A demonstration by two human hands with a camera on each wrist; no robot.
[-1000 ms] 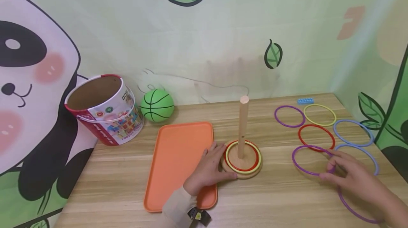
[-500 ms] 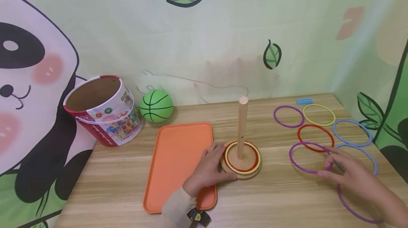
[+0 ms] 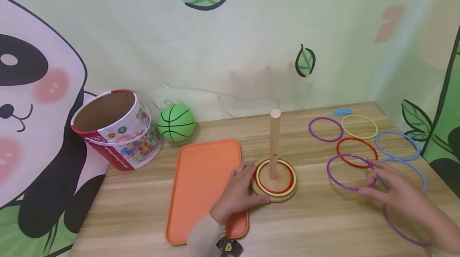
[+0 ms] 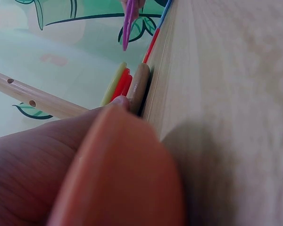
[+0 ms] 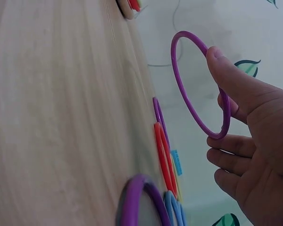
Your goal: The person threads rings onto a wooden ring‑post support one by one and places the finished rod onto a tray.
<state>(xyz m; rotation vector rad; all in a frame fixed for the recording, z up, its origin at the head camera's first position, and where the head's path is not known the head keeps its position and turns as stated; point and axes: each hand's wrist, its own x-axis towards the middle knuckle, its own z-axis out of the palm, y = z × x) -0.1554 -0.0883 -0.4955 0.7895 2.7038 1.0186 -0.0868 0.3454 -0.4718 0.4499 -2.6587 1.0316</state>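
Note:
A wooden ring-toss stand (image 3: 274, 145) with a round base and upright peg stands on the table. Red and yellow rings lie around its peg. My left hand (image 3: 237, 191) holds the left side of the base, thumb along the front; the left wrist view shows its thumb (image 4: 120, 101) near the rings. To the right, my right hand (image 3: 395, 187) pinches a purple ring (image 3: 328, 171) by its right edge. In the right wrist view this purple ring (image 5: 174, 66) hangs above the table between thumb and fingers, the lower fingers loosely bent.
Purple (image 3: 310, 129), yellow (image 3: 376, 130), red (image 3: 338, 151) and blue (image 3: 418, 151) rings lie at the right, near a blue toy brick (image 3: 342, 111). An orange tray (image 3: 205, 177) lies left of the stand. Behind are a green ball (image 3: 176, 123) and a bucket (image 3: 122, 137).
The purple ring in my right hand has risen slightly off the table over the last second. My left hand stays at the base of the stand. The head view has shifted a little.

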